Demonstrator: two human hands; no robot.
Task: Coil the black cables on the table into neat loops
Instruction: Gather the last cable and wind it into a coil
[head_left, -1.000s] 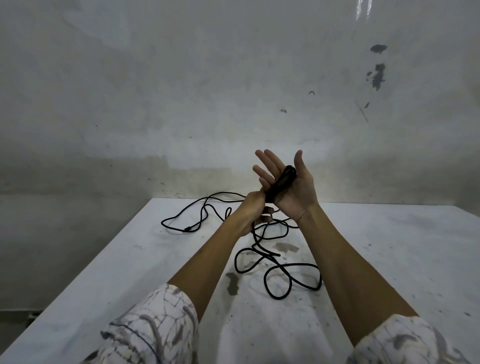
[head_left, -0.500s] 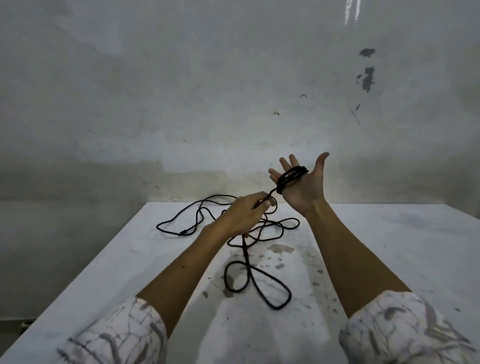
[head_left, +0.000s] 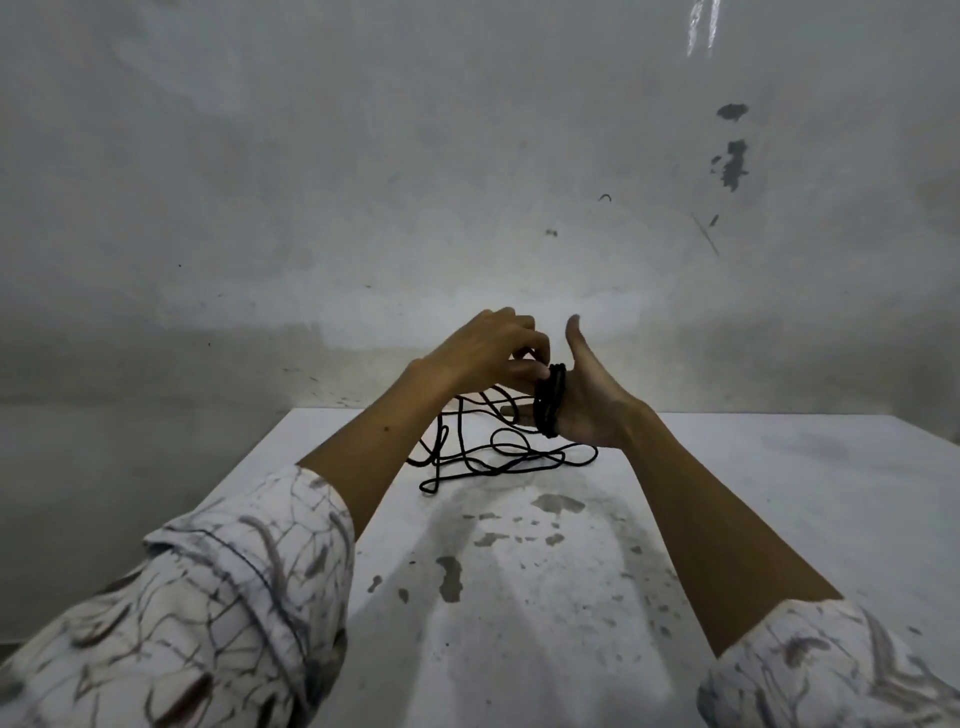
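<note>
A black cable is wound in several turns around the palm of my right hand (head_left: 589, 402), forming a coil (head_left: 549, 399) below the raised thumb. That hand stands upright with its fingers mostly hidden behind my left hand. My left hand (head_left: 491, 353) is raised beside it, fingers curled, pinching the cable just at the coil. The loose rest of the cable (head_left: 498, 452) hangs down from the hands and lies tangled on the white table (head_left: 779, 493) under them.
The table is stained with dark patches near its middle (head_left: 452, 577). A grey, marked wall (head_left: 363, 182) rises right behind the table's far edge. The table's left edge (head_left: 249, 462) drops off beside my left forearm.
My left hand has risen from below up to my right palm, carrying cable onto the coil. The loose cable on the table has been drawn in and lies shorter, farther from me.
</note>
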